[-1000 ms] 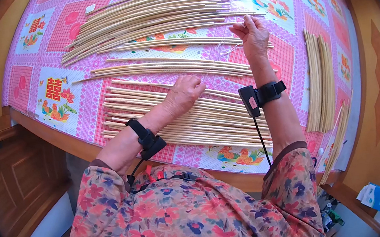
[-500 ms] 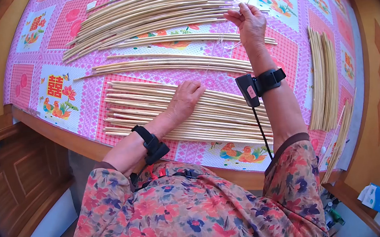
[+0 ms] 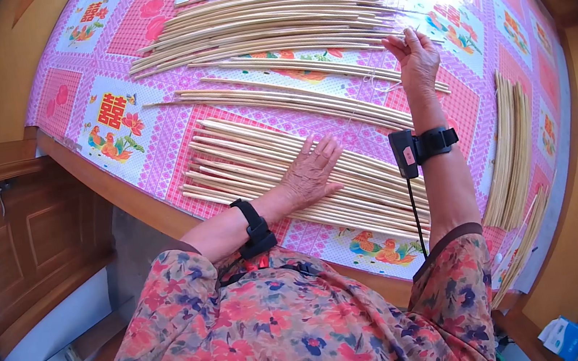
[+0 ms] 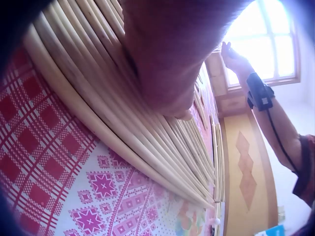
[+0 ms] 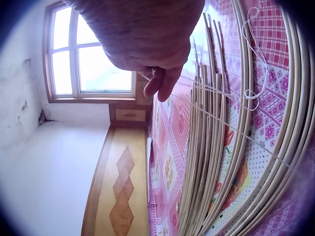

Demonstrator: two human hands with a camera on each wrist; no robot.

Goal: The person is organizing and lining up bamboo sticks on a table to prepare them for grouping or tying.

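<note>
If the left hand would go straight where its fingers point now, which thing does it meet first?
The left hand would likely meet the row of sticks just beyond the near sticks it lies over; its height is unclear, so it might pass above.

Pale slim sticks are lying flat, roughly parallel, on patterned tablecloth, white string looping loosely beyond them.

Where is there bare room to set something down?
Bare cloth lies left of the sticks, out to its own edge. Another patch separates the right hand from the right-side bundle. The middle is crowded: sticks, string across some, and the left hand.
</note>
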